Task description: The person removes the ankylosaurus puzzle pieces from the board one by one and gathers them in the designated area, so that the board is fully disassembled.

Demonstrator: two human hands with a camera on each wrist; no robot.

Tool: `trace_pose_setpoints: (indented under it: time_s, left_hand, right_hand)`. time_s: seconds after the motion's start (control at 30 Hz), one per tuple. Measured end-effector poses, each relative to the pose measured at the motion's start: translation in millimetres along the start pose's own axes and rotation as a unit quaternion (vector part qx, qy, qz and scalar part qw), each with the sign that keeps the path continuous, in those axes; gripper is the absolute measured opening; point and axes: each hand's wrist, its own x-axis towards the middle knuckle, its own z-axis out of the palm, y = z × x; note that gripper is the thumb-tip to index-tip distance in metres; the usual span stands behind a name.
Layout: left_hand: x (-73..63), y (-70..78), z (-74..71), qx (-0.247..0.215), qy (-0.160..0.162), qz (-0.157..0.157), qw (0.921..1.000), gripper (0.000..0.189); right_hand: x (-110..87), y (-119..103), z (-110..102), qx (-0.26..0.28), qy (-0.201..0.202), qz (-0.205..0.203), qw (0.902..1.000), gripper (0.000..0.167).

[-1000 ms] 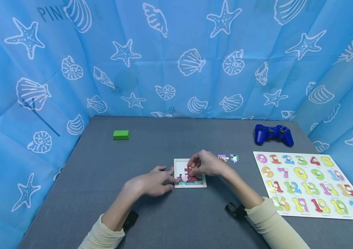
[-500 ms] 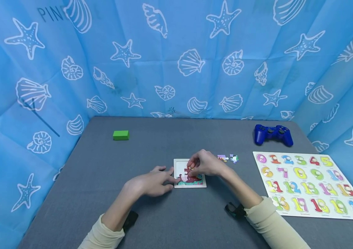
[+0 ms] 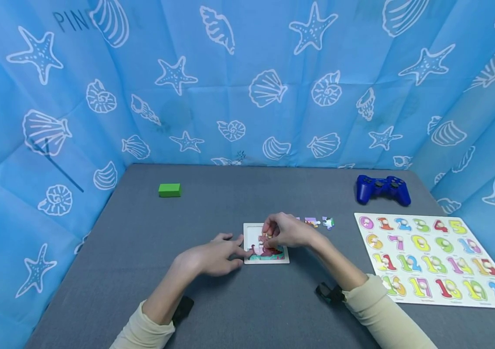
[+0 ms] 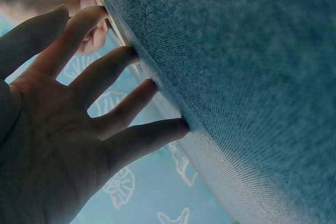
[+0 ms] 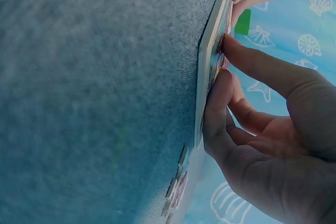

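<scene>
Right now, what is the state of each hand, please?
Left hand: open, touching the edge of the white jigsaw tray.
Right hand: closed, thumb and finger pinching a reddish jigsaw piece.

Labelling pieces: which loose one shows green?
The rightmost piece shows green; the middle piece looks purplish, the partly hidden piece by the right hand pinkish.

The head camera looks ahead and down at the bench (image 3: 212, 213) from up high. Both wrist cameras look low and close past the hands (image 4: 65, 135). All three see the puzzle (image 3: 252, 235).
</scene>
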Motion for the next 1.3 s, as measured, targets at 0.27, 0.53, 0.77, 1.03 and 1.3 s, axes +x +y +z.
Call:
trace_pose_setpoints:
  time_s: [0.27,0.53,0.77,1.03,1.3]
  left_hand:
    - [0.1,-1.6,0.6,0.0,-0.001,-0.001,1.0,0.041]
    - [0.0,-0.6,0.6,0.001,-0.003,-0.009,1.0,0.041]
    - [0.2,-0.1,-0.2,0.008,-0.004,-0.01,0.9999,0.04]
    - [0.6,0.3,-0.2,0.013,-0.005,-0.015,0.9998,0.04]
    - [-0.2,-1.2,0.3,-0.001,-0.002,-0.008,1.0,0.039]
  right_hand:
    - [-3.3,2.0,-0.7,0.023,-0.003,-0.017,0.9996,0.027]
    - [-9.3,9.8,-4.4,0.08,-0.015,-0.062,0.9948,0.022]
    - [-13.6,15.1,-6.1,0.089,0.003,-0.088,0.9921,0.022]
    - [-29.0,21.3,-15.4,0.127,-0.001,-0.087,0.988,0.022]
    - [-48.0,33.6,-31.9,0.179,0.0,-0.058,0.9821,0.027]
